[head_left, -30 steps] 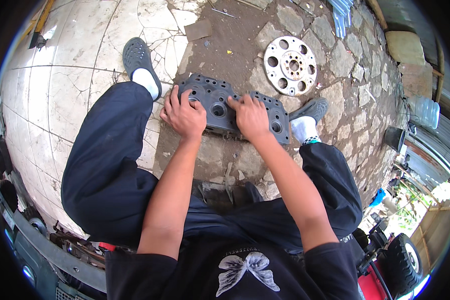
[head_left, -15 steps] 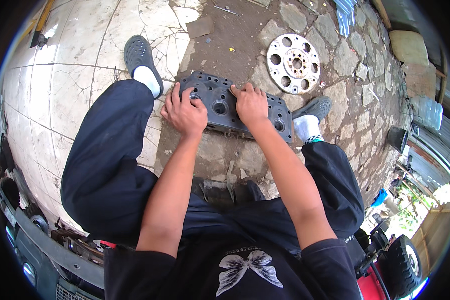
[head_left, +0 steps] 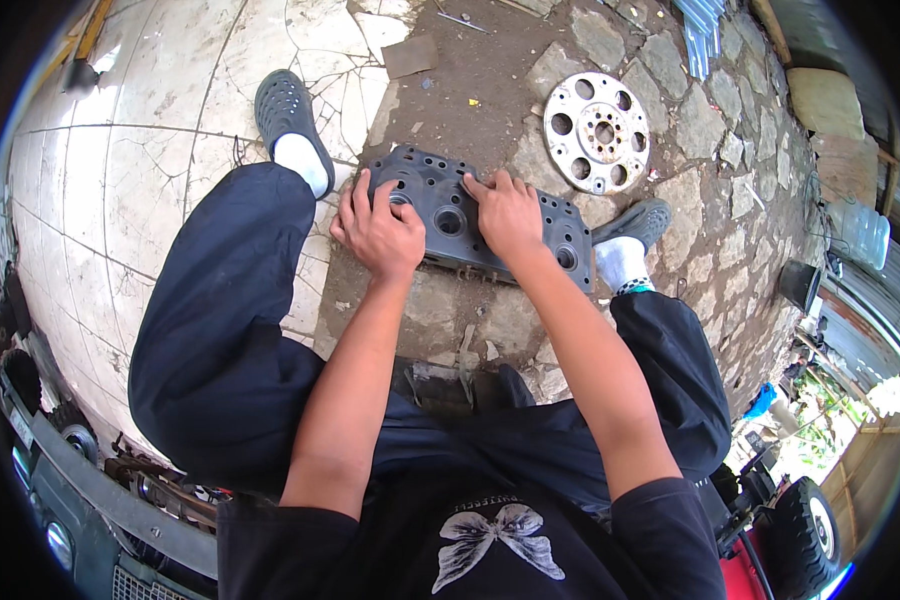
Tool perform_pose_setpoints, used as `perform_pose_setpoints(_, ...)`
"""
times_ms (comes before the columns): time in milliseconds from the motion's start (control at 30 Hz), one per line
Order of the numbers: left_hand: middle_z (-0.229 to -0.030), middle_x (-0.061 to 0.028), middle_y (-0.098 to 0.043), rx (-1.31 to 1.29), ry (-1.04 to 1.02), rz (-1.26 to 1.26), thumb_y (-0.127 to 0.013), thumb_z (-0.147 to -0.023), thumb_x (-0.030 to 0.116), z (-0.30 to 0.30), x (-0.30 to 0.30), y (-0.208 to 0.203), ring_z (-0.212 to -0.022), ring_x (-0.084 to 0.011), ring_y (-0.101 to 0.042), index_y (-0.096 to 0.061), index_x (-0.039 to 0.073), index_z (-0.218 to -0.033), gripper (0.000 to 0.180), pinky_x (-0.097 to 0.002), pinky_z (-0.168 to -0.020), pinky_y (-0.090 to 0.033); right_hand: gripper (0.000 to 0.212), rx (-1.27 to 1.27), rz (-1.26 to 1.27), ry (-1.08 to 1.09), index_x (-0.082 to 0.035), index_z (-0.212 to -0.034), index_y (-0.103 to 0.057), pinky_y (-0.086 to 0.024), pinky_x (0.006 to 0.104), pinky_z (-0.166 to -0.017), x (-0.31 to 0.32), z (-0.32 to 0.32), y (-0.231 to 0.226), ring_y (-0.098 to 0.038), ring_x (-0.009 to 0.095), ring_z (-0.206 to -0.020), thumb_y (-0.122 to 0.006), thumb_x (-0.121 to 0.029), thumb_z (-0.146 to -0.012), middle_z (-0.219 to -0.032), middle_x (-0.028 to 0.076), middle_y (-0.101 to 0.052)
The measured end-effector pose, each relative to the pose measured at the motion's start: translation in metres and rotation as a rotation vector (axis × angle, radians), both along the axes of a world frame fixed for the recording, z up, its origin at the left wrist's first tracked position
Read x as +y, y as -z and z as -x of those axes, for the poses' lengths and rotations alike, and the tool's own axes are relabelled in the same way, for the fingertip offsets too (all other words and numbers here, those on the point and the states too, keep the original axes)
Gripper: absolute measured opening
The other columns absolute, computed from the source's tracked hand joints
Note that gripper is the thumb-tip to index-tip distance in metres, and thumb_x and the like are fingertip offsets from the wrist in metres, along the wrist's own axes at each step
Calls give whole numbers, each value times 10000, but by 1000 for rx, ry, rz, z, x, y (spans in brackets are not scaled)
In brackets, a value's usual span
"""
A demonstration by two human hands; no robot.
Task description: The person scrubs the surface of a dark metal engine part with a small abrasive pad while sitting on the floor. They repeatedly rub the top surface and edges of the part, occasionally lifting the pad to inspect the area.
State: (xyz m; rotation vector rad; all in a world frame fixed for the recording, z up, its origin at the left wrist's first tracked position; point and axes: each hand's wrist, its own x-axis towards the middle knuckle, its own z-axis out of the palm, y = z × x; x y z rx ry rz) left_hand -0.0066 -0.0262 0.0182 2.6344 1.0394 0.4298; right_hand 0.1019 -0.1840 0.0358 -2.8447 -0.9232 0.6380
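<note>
A dark grey metal cylinder head (head_left: pixel 452 246) lies on the ground between my feet, its face with round ports and bolt holes upward. My left hand (head_left: pixel 382 232) grips its left end, fingers spread over the edge and thumb on the top face near a port. Farther right, my right hand (head_left: pixel 510 215) rests across the middle of the cylinder head, fingers bent at its far edge and thumb pointing left. Those fingertips are partly hidden. A large port shows between the two hands, and another lies right of my right hand.
Beyond the cylinder head lies a round, pale flexplate (head_left: pixel 577 148) with holes. My shoes (head_left: pixel 288 108) flank the work. Cracked white tiles (head_left: pixel 160 170) cover the left, stone paving (head_left: pixel 705 215) the right. Behind me are a vehicle front (head_left: pixel 90 520) and a black tyre (head_left: pixel 806 535).
The whole view has shifted slightly, so everything sits a little farther right and lower. Both hands keep their places on the cylinder head.
</note>
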Motion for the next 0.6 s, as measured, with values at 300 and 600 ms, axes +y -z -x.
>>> perform_pose_setpoints(300,-1440,-37,-696,6,0,16,-632,-809,142,-7,4,3,-1329,-333,-601,-803,205,-1088,333,-526,-1118,-362,382,34,9,17,-275,-1369,-769,-506,450,-985,7,-9,2,-687,302,-1104,-513,-220,-1091,-1177,77,-695)
perform_pose_setpoints(600,-1430,-24,-700,-17,44,6,-611,-815,139,2,0,0,-1348,-349,-586,-796,193,-1113,355,-531,-1127,-347,401,18,17,44,-278,-1398,-756,-503,438,-987,11,-20,10,-681,293,-1119,-510,-216,-1087,-1207,67,-694)
